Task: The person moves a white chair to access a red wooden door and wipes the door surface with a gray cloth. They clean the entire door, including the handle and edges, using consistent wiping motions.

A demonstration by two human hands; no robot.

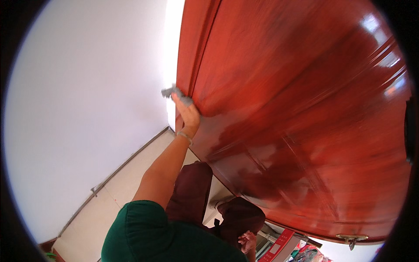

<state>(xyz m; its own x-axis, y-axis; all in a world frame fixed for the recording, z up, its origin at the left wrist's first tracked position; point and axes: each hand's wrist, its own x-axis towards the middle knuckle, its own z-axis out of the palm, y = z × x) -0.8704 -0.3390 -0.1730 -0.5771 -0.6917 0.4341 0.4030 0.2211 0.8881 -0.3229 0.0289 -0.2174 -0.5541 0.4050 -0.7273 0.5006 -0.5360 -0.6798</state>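
Observation:
My left hand (188, 111) reaches up against the left edge of a glossy reddish-brown wooden door (262, 98). It presses a grey cloth (183, 97) on the door's edge moulding, beside the white wall, and part of the cloth sticks out past the fingers. A pale bracelet circles the left wrist. Low in the view, my right hand (247, 240) hangs beside my dark trouser leg, away from the door, its fingers curled; whether they are fully closed cannot be made out.
A white wall (88, 98) with a dark skirting edge runs along the left, above pale floor tiles (144, 167). At the lower right are a red box (278, 245), plastic-wrapped items (309, 253) and a brass door latch (352, 237). A dark handle-like part (409, 131) is at the right rim.

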